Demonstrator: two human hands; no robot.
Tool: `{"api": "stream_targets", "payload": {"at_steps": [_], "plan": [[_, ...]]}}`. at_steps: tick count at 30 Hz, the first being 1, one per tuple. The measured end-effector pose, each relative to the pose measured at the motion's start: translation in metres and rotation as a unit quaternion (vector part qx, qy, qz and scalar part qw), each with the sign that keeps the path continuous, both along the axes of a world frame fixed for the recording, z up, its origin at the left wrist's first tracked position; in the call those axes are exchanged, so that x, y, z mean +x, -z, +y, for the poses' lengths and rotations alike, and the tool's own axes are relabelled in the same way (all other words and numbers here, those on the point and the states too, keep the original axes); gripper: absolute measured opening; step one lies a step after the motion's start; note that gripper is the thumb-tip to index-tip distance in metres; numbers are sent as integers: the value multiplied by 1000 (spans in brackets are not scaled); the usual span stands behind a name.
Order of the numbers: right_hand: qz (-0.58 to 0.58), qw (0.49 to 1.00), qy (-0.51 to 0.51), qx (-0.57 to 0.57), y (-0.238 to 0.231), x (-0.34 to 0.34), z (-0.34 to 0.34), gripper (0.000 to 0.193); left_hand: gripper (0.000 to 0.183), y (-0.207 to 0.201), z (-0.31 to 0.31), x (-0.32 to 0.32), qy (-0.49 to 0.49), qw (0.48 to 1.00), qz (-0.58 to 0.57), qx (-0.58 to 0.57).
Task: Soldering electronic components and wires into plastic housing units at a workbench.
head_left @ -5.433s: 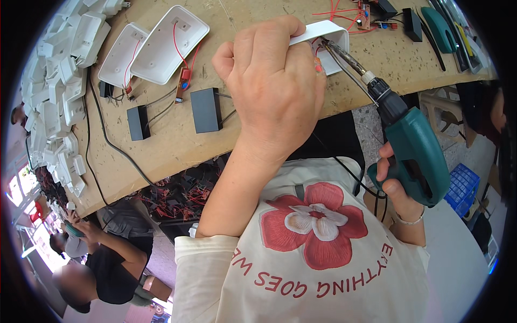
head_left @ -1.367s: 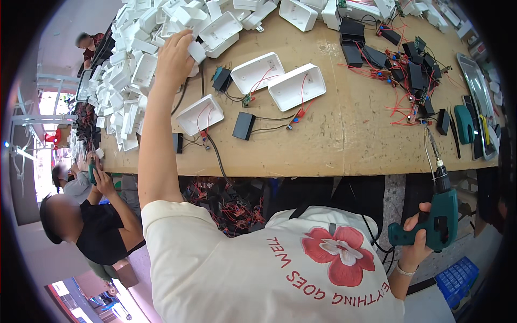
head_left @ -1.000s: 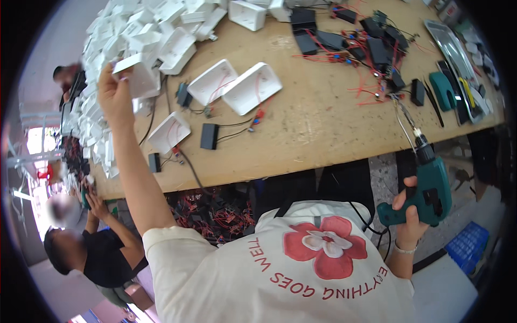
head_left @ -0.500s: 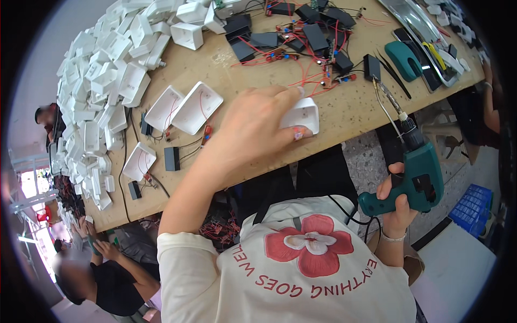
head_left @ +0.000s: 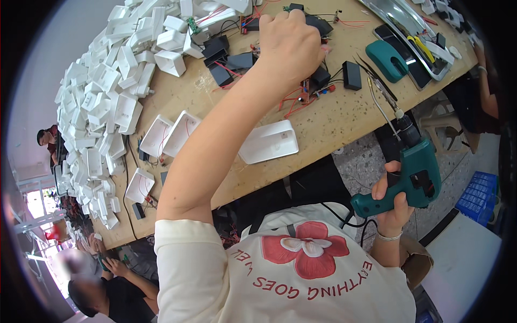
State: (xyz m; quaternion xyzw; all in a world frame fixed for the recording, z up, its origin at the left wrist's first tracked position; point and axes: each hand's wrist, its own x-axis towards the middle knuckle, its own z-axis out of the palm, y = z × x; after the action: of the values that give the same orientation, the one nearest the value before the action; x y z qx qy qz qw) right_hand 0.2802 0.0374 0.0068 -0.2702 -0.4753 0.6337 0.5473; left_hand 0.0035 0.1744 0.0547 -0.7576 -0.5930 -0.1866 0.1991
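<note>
My left hand [head_left: 293,46] reaches over the heap of black boxes and red-wired circuit boards [head_left: 304,91]. Its fingers are curled with the tips hidden, so I cannot make out what they hold. Below that forearm, a white plastic case [head_left: 280,141] lies with its hollow side up near the table's front edge. A green soldering gun [head_left: 417,175] is gripped in my right hand [head_left: 396,202], its metal tip and thin feed tube pointing up over the table edge. Left of my forearm, several white cases [head_left: 183,132] have red wires inside.
A large pile of white cases [head_left: 102,113] covers the table's left side. At the right are a black box [head_left: 351,75], tweezers [head_left: 377,75], a green curved piece [head_left: 386,60] and a metal tray [head_left: 401,21]. Other people sit nearby. A blue crate [head_left: 476,199] stands at right.
My left hand has let go of the white case and moved away from me to the circuit-board heap. The case now lies by the front edge. My right hand still holds the soldering gun.
</note>
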Motion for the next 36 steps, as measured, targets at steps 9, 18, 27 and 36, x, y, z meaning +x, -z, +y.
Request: {"api": "stream_targets", "payload": {"at_steps": [9, 18, 27, 36], "plan": [[30, 998, 31, -54, -2, 7, 8, 61, 17, -22, 4, -14, -16, 853, -498, -155], [72, 995, 47, -51, -3, 11, 14, 59, 10, -63, 2, -82, 114, 645, -718, 234], [104, 993, 4, -45, 3, 10, 16, 63, 16, -47, -61, -92, 108, 561, -788, 228], [266, 919, -275, -96, -22, -103, 22, 75, 19, -50, -104, -57, 94, 323, -904, 262]]}}
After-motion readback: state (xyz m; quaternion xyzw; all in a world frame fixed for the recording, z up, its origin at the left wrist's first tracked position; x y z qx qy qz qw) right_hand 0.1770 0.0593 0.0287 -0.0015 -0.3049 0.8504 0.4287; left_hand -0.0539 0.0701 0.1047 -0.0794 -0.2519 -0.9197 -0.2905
